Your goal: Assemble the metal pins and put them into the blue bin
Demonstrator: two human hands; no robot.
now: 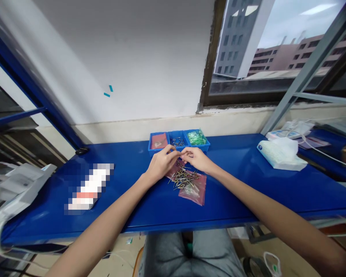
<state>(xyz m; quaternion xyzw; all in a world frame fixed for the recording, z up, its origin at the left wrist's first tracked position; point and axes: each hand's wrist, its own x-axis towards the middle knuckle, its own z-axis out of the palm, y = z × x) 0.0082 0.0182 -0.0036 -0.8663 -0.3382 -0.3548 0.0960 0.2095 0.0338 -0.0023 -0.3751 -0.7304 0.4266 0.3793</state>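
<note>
A: Start at the far left. What is there?
B: White plugs and adapters [13,184] on the blue desk [127,165], with cables trailing off the edge. Farther in, a small black object [81,151] sits by the blue frame post [56,123]. Nearer the front lies a flat item [89,186], pixelated past reading.

A: And toward the middle?
B: Three joined blue bins [154,152] near the wall. The left one holds a pink plastic bag [159,141], the middle one loose metal pieces [177,142], the right one green packets [196,137].

A: Where are the hands?
B: Just in front of those bins. The left hand [162,163] reaches in with its fingers bent, and its fingertips meet those of the right hand [198,159]. I can't tell whether something small is pinched between them.

A: What lies beneath?
B: A heap of thin metal pins [186,178], jumbled at all angles, just on the near side of the hands. It rests partly on pink zip bags [201,190]; the nearer one shows pale contents through its film.

A: Anything farther right?
B: A soft tissue pack [282,154] with a tissue sticking up, well apart from the right hand, then a white device [288,132] with a cable behind it.
</note>
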